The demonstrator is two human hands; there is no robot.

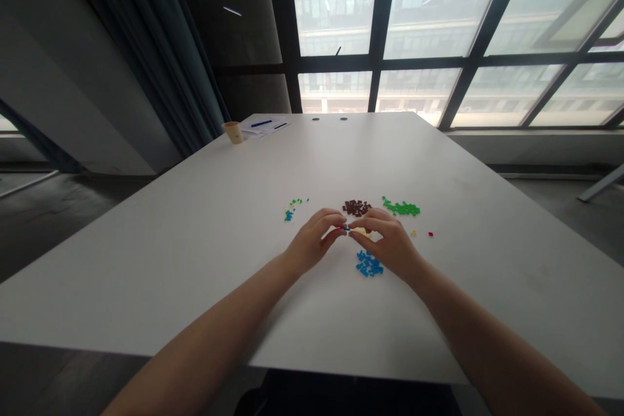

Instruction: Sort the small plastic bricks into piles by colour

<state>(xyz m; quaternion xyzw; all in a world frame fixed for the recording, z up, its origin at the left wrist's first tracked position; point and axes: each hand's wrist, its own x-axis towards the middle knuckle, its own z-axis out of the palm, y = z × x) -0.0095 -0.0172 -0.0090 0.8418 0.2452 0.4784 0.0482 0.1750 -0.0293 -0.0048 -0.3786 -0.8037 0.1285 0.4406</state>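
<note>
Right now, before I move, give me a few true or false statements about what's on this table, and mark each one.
1. The left hand and right hand meet at the fingertips around a tiny blue piece. True.
2. The green pile lies left of the brown pile. False: it lies to the right of it.
3. A blue pile lies on the person's side of those fingertips. True.
4. Red pieces form the largest pile. False: only a small red piece shows, off to the right.
5. A tan cup stands beside papers at the far end of the table. True.
</note>
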